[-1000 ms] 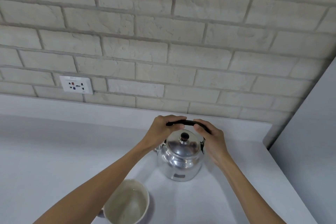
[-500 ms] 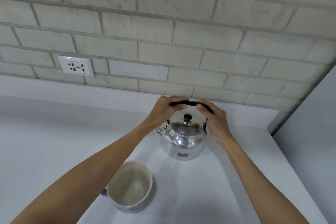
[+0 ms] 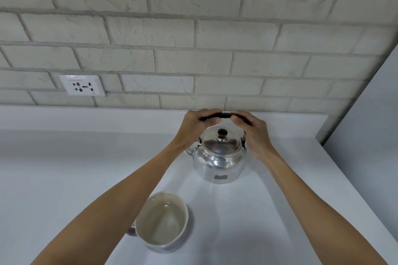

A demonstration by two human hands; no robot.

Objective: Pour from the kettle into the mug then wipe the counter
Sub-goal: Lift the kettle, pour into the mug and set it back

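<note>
A shiny steel kettle [image 3: 219,160] with a dark lid knob stands upright on the white counter [image 3: 64,168], near the back wall. Its black handle [image 3: 221,116] arches over the lid. My left hand [image 3: 197,126] grips the handle's left end and my right hand [image 3: 251,130] grips its right end. The spout is on the left, mostly hidden behind my left wrist. A cream mug [image 3: 162,220] stands in front of the kettle, partly covered by my left forearm, with liquid inside it.
A pale brick wall rises behind the counter, with a white power socket [image 3: 82,85] at the left. A grey panel [image 3: 370,125] bounds the counter on the right, and the counter's right edge runs diagonally toward me.
Both hands stay on the kettle handle and the kettle remains on the counter. The view has tilted down slightly, so the kettle and mug sit higher in frame.
</note>
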